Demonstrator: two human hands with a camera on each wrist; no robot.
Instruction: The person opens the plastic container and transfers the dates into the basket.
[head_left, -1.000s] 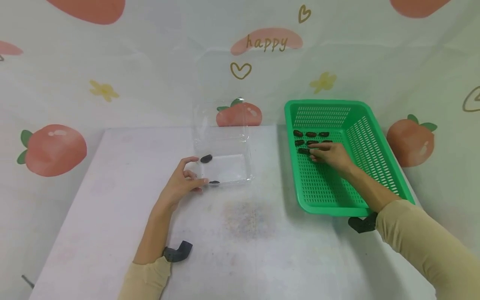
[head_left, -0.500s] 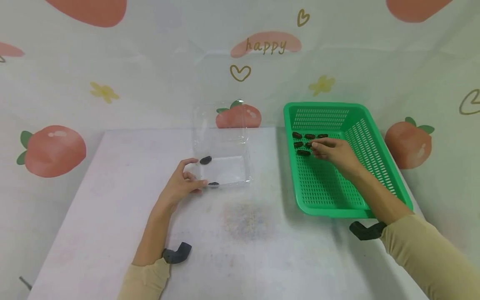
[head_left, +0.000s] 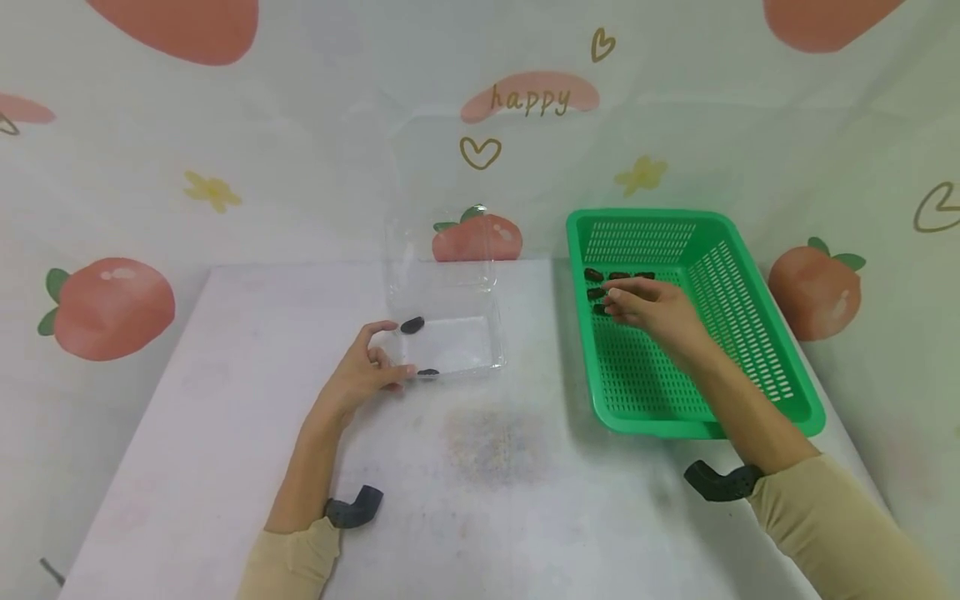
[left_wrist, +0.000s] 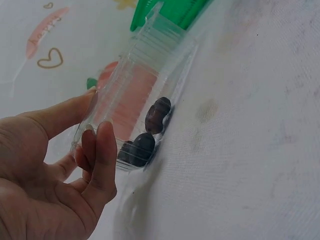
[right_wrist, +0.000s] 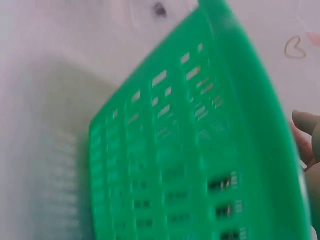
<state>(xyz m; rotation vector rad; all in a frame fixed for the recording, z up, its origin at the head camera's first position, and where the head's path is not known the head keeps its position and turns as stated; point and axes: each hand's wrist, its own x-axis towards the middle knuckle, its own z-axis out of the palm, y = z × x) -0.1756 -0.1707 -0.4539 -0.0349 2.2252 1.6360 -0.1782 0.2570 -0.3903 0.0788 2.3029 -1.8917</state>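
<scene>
My left hand (head_left: 360, 375) grips the left side of a clear plastic clamshell box (head_left: 498, 342), thumb at the front corner and forefinger at the back. Its lid (head_left: 442, 275) stands up behind. Inside, dark dates lie along the left side, one date (head_left: 412, 325) at the back and another date (head_left: 428, 372) in front; they also show through the wall in the left wrist view. My right hand (head_left: 663, 317) is over the green basket (head_left: 637, 426), thumb and fingers pinched together on a date that they hide. Several dates (head_left: 593, 274) lie in rows at the basket's far left.
The slotted basket wall (right_wrist: 160, 125) fills much of the right wrist view. A white table (head_left: 480, 525) lies beneath everything, backed by a printed cloth (head_left: 315, 167). Dark curved mounts (head_left: 356, 507) sit on both wrists.
The right hand has risen from the dates in the basket and shifted left toward the basket's left wall. The left hand keeps its place on the box.
</scene>
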